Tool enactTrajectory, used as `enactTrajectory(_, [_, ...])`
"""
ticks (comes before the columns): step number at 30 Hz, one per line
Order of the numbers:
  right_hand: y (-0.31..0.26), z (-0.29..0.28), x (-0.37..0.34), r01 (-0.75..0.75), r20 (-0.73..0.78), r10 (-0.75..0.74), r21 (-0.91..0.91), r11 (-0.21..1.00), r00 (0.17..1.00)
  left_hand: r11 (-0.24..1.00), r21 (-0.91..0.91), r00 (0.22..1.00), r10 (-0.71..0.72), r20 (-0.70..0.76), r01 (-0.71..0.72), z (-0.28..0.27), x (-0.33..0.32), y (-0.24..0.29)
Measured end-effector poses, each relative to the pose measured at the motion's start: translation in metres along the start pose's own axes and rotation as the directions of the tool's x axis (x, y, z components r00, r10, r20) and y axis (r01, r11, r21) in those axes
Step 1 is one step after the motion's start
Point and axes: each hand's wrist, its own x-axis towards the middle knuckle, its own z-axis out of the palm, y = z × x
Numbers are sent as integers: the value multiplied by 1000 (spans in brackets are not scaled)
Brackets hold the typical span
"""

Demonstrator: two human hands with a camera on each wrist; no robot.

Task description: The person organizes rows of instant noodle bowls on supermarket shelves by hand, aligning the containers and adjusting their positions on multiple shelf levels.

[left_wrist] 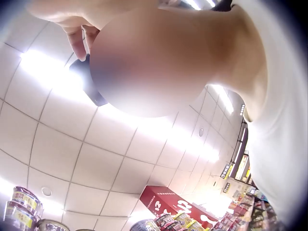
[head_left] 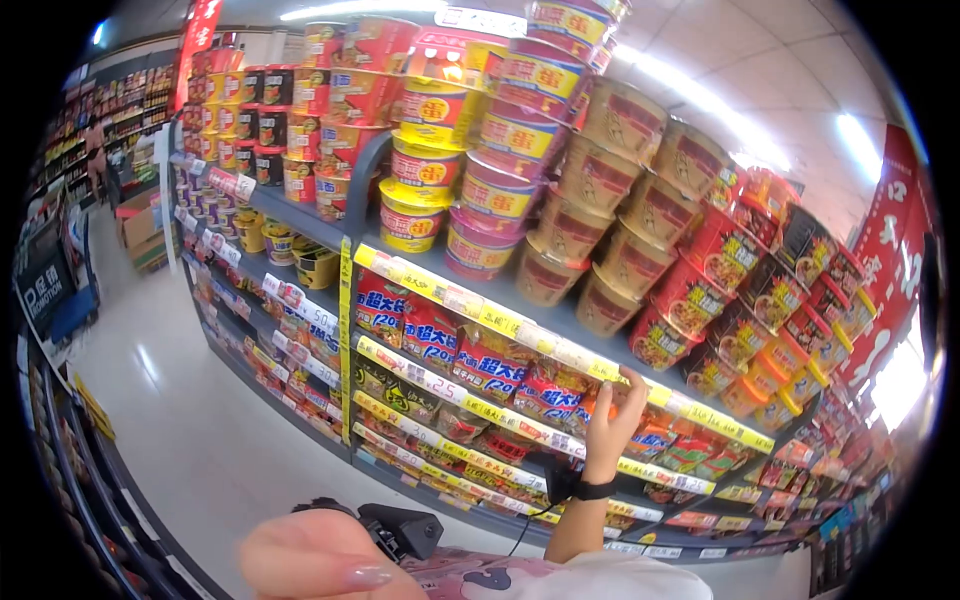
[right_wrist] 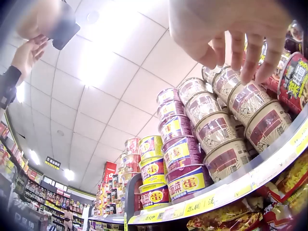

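My left hand [head_left: 315,560] is raised close to the head camera and fills the lower edge of the head view. In the left wrist view its fingers [left_wrist: 77,44] are loosely bent at a black device [left_wrist: 89,82] beside the blurred head. My right hand [head_left: 615,420] reaches to the shelf's yellow price strip [head_left: 520,325], with its fingertips right at the strip and nothing held. Seen from the right wrist, relaxed fingers [right_wrist: 237,50] hang in front of stacked beige noodle bowls [right_wrist: 224,139]. More beige bowls [head_left: 585,200] stand above the strip.
Purple noodle bowls [head_left: 490,215], yellow-lidded bowls [head_left: 415,190] and red bowls [head_left: 690,290] are stacked high along the shelf. Bagged noodles [head_left: 460,355] fill the tiers below. An aisle floor [head_left: 180,400] runs at left, with cardboard boxes [head_left: 140,225] farther back.
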Motion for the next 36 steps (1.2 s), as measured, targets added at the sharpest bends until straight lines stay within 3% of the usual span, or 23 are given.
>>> enactTrajectory(1, [-2, 2, -1, -1, 5, 1, 10, 1000, 1000, 969, 36, 962, -239, -133, 245, 22, -1, 30])
enactTrajectory(3, [-6, 6, -2, -27, 18, 26, 50, 998, 999, 880, 74, 865, -440, -242, 469, 26, 10, 43])
enactTrajectory(4, [-8, 8, -3, -24, 28, 23, 56, 998, 999, 876, 112, 873, -440, -210, 469, 20, 15, 42])
enactTrajectory(5, [-13, 10, -4, -49, 44, 47, 51, 997, 998, 930, 146, 935, -314, -167, 338, 13, 13, 31])
enactTrajectory(6, [-18, 12, -5, -79, 59, 76, 42, 996, 995, 965, 171, 976, -180, -120, 199, 6, 12, 19])
enactTrajectory(7, [-20, 16, -5, -31, 59, 29, 38, 999, 998, 981, 176, 993, 96, -62, -83, -4, 1, -16])
enactTrajectory(10, [-22, 28, -6, 81, 80, -83, 21, 996, 993, 980, 126, 987, 147, 66, -154, -18, 6, -25])
enactTrajectory(11, [-24, 32, -8, 101, 98, -102, 14, 995, 990, 988, 153, 1000, 1, 25, -5, -9, 9, -14])
enactTrajectory(12, [-26, 35, -8, 129, 123, -129, 3, 992, 984, 995, 91, 997, -32, 69, 26, -13, 10, -16])
enactTrajectory(13, [-35, 38, -9, 25, 151, -46, 140, 990, 988, 998, 32, 991, -66, 113, 62, -17, 11, -18])
enactTrajectory(16, [-31, 51, -11, 73, 173, -92, 114, 991, 981, 974, -193, 984, -91, 153, 120, -12, 12, -26])
enactTrajectory(18, [-28, 63, -13, 120, 208, -138, 99, 988, 968, 925, -264, 946, -208, 251, 273, -20, 25, -19])
enactTrajectory(20, [-29, 75, -11, 134, 239, -156, 109, 985, 958, 892, -319, 944, -269, 193, 320, -12, 20, -23])
enactTrajectory(21, [-33, 81, -10, 122, 258, -151, 124, 985, 954, 899, -357, 967, -249, 60, 254, 9, 0, -31])
enactTrajectory(23, [-34, 96, -11, 78, 278, -117, 147, 986, 953, 882, -409, 970, -238, 42, 234, 13, -11, -47])
enactTrajectory(25, [-33, 113, -9, 28, 267, -75, 176, 984, 961, 876, -372, 941, -224, 255, 309, -3, -3, -68])
enactTrajectory(27, [-35, 136, -4, -53, 256, -14, 253, 966, 967, 934, -217, 887, -171, 429, 285, -14, 3, -88])
enactTrajectory(30, [-52, 162, 15, 61, 180, -109, 251, 966, 978, 976, -76, 834, -133, 535, 204, -25, 18, -119])
enactTrajectory(32, [-56, 183, 24, 86, 125, -121, 256, 963, 985, 999, 32, 871, -28, 490, 14, -21, 17, -149])
enactTrajectory(33, [-56, 191, 29, 95, 93, -122, 252, 963, 988, 1000, -5, 879, 25, 476, -26, -17, 10, -165])
enactTrajectory(35, [-58, 202, 39, 83, 66, -101, 232, 969, 993, 995, -76, 927, -28, 374, 61, -11, 11, -183])
enactTrajectory(36, [-60, 206, 43, 70, 52, -84, 226, 972, 995, 996, -86, 941, 7, 339, 24, -4, 10, -198])
